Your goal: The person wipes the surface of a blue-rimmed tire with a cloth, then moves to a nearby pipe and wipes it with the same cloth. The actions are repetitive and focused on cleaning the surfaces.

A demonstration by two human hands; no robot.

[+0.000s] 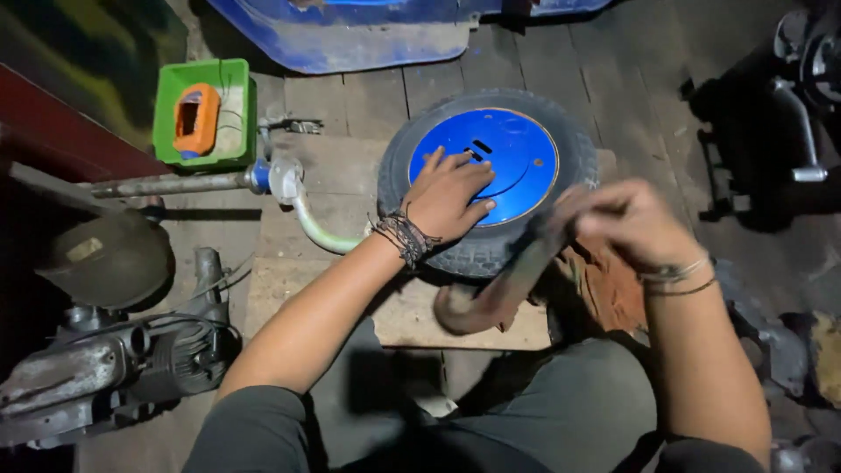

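The floor [613, 79] is made of worn grey planks. A board [280, 289] is laid flat on it, and a tyre [486, 254] with a blue hub is laid on the board. A green tub [166, 131] and an engine [105, 368] are set on the floor beside it.

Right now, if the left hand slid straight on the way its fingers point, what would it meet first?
The left hand lies flat on the small wheel's blue rim, fingers pointing up and right. Going on, it would probably meet the dark slots near the rim's middle, then the tyre.
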